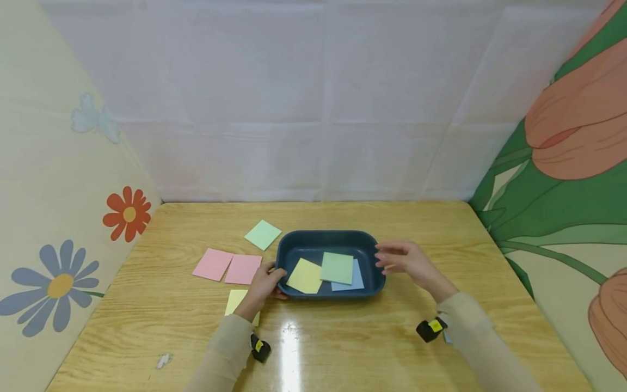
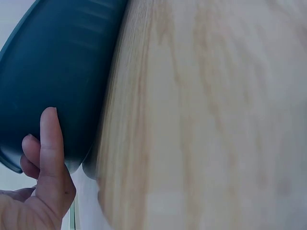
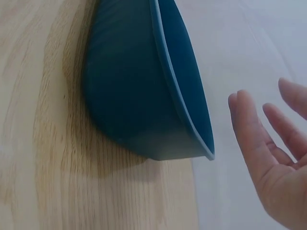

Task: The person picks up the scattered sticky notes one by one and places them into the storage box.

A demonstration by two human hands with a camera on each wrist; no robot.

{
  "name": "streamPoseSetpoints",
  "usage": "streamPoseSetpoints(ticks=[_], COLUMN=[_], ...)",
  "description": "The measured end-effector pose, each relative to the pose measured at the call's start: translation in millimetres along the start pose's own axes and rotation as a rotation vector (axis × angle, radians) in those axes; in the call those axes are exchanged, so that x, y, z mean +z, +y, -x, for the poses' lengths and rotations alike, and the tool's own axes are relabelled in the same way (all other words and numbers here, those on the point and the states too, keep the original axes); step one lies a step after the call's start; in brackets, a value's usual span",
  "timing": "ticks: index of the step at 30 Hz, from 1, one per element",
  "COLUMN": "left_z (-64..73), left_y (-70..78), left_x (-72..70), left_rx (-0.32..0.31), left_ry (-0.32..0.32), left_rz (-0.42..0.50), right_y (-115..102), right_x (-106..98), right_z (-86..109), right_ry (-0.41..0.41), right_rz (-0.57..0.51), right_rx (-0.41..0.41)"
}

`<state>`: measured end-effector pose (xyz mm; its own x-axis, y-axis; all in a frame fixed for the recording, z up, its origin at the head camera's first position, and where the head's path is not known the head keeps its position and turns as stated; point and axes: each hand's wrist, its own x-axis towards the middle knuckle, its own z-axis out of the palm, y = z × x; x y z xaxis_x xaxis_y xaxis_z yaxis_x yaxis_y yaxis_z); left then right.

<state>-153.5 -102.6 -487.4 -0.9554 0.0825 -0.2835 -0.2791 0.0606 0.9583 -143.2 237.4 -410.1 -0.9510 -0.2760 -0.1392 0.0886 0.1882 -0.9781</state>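
A dark blue plastic basin [image 1: 303, 247] stands in the middle of the table. Inside lie a yellow paper square [image 1: 303, 276], a green one [image 1: 337, 268] and a blue one [image 1: 355, 280], which the green partly covers. My left hand [image 1: 264, 282] grips the basin's left end, thumb over the rim. In the left wrist view, the fingers of that hand [image 2: 50, 177] lie against the outer wall [image 2: 57, 72]. By the basin's right end is my right hand [image 1: 406, 262], fingers spread; the right wrist view shows this hand [image 3: 273, 163] apart from the rim.
Left of the basin lie two pink squares [image 1: 243, 269], a green square [image 1: 263, 234] and a yellow square [image 1: 235, 300] partly under my left arm. A bit of blue paper [image 1: 448, 337] shows beside my right sleeve. A white scrap [image 1: 164, 360] lies front left.
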Motion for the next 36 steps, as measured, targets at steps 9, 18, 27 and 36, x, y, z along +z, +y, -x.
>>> streamPoseSetpoints(ticks=[9,18,27,36], left_z=[-0.5,-0.5,-0.8,2.6], left_y=[0.0,-0.2,-0.2,6.6], left_x=[-0.6,-1.0,-1.0,-2.2], left_rx=[0.0,0.0,-0.004,-0.001], left_ry=[0.001,-0.001,0.003,-0.039], left_rz=[0.002,0.0,0.0,0.031], right_y=[4,9,16,22], right_x=[-9,-15,-24,-31], right_z=[9.8,18.4,28.6,40.0], right_ry=[0.038,0.072,0.092,0.075], right_rz=[0.048,0.038,0.036,-0.021], right_rx=[0.026,0.048,0.046,0.031])
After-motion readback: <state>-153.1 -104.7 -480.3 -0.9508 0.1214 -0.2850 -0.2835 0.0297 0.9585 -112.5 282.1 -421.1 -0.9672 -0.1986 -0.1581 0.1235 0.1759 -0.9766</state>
